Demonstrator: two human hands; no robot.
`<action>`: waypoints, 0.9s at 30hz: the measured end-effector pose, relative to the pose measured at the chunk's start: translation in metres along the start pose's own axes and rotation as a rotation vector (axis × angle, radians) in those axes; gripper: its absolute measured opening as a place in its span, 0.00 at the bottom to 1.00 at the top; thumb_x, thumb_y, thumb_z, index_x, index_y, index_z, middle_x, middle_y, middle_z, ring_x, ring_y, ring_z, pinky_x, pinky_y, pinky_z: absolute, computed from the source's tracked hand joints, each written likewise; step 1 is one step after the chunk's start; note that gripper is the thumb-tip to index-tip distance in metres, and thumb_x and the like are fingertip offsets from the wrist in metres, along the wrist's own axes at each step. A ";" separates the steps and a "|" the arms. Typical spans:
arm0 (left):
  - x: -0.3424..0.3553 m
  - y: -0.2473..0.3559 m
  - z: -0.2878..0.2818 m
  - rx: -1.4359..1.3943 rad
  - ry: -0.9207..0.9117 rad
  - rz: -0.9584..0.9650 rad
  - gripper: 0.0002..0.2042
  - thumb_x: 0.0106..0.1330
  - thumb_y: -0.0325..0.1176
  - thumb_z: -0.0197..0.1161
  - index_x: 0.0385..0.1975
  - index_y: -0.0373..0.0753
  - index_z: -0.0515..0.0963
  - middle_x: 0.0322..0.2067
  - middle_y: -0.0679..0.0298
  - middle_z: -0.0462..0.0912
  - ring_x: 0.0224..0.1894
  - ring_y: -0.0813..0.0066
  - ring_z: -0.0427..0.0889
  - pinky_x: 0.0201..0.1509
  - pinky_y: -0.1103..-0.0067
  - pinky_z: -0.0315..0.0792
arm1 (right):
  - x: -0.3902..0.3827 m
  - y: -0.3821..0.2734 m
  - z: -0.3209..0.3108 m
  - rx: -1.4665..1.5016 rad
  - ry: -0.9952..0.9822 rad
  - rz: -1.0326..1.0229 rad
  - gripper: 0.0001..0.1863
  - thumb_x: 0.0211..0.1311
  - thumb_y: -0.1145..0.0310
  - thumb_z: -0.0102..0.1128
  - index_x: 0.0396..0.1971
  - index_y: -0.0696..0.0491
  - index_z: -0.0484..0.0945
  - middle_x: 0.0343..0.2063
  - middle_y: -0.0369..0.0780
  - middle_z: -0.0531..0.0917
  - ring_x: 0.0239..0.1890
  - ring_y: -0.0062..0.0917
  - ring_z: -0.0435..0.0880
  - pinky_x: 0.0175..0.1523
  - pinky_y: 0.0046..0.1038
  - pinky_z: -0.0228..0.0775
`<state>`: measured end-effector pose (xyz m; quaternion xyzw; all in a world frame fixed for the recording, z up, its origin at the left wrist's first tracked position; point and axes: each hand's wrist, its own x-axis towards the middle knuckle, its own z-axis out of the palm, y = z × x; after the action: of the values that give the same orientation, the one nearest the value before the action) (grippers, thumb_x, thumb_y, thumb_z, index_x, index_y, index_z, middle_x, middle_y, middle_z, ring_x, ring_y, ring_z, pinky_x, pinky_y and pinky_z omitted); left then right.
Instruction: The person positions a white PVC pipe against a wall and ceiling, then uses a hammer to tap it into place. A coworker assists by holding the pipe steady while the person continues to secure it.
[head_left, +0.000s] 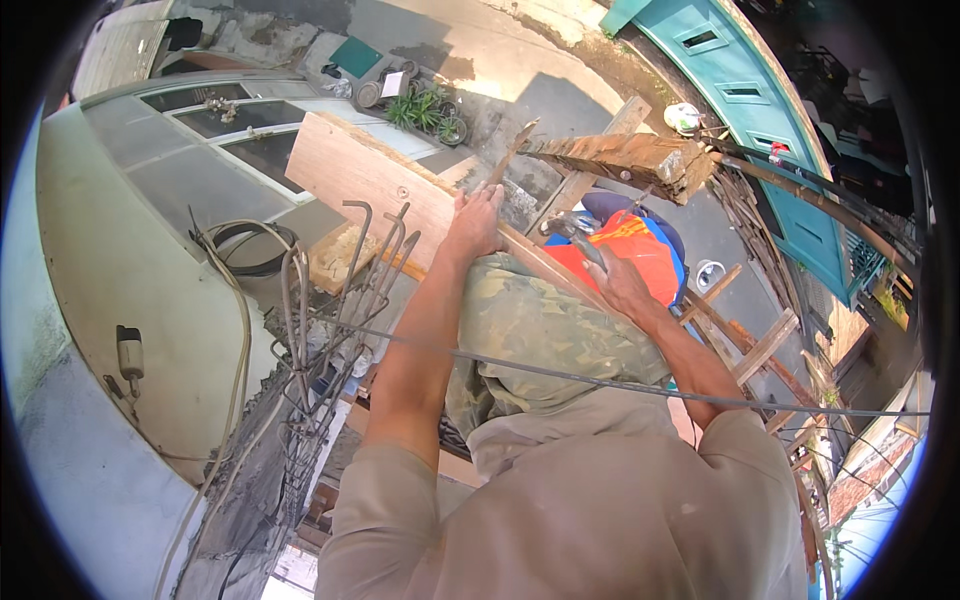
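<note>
My left hand (477,222) is at the long edge of a pale wooden board (370,180), with its fingers curled over that edge. Just beyond the fingertips a thin splintered strip of wood (513,150) sticks up; whether the fingers touch it I cannot tell. In my right hand (622,282) is a hammer (580,236), gripped by its handle, its metal head pointing away to the left. The board slants across in front of my camouflage-trousered legs (550,320). Past it lies a thick rough timber beam (630,160) with a broken-looking end.
Below, a person in an orange and blue top (625,250) is close to the hammer. Bent steel bars (300,300) stand up at the left. A dark cable (600,382) crosses before me. Wooden ladder-like framing (750,345) is at the right, a turquoise panel (740,90) beyond.
</note>
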<state>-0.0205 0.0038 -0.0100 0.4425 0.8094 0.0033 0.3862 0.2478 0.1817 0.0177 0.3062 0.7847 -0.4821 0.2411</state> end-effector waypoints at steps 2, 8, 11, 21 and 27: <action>-0.002 -0.007 0.018 -0.019 0.019 0.008 0.67 0.31 0.53 0.87 0.75 0.34 0.57 0.71 0.49 0.67 0.77 0.56 0.60 0.80 0.52 0.45 | -0.015 0.013 0.015 0.041 0.022 -0.001 0.23 0.73 0.52 0.57 0.51 0.58 0.72 0.31 0.60 0.83 0.37 0.57 0.85 0.42 0.55 0.74; 0.014 -0.016 0.001 -0.013 0.076 0.018 0.67 0.29 0.52 0.87 0.74 0.32 0.58 0.72 0.48 0.66 0.77 0.56 0.59 0.79 0.52 0.46 | 0.009 0.001 0.006 -0.036 -0.003 -0.056 0.21 0.71 0.55 0.62 0.49 0.58 0.71 0.34 0.59 0.84 0.38 0.57 0.85 0.41 0.52 0.75; -0.006 -0.006 0.018 -0.044 0.001 0.000 0.67 0.29 0.51 0.87 0.74 0.32 0.58 0.72 0.49 0.66 0.77 0.56 0.60 0.79 0.53 0.47 | -0.020 -0.012 0.000 0.030 0.152 -0.220 0.21 0.71 0.55 0.63 0.49 0.58 0.72 0.34 0.58 0.84 0.38 0.56 0.85 0.40 0.51 0.75; -0.002 -0.008 0.015 -0.015 0.051 0.005 0.65 0.31 0.50 0.88 0.74 0.33 0.58 0.72 0.50 0.66 0.78 0.57 0.58 0.80 0.52 0.46 | -0.017 -0.033 0.003 0.135 0.118 -0.084 0.20 0.73 0.57 0.59 0.51 0.58 0.72 0.32 0.57 0.83 0.36 0.54 0.85 0.40 0.49 0.74; -0.002 -0.003 0.001 -0.008 0.028 -0.020 0.60 0.36 0.46 0.87 0.74 0.34 0.60 0.72 0.55 0.67 0.78 0.58 0.58 0.81 0.54 0.46 | 0.000 -0.021 0.006 -0.004 -0.034 -0.023 0.23 0.75 0.53 0.55 0.54 0.58 0.71 0.30 0.60 0.82 0.35 0.57 0.84 0.40 0.52 0.72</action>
<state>-0.0216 0.0000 -0.0105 0.4326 0.8192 0.0086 0.3764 0.2336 0.1688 0.0281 0.2885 0.7848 -0.4885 0.2497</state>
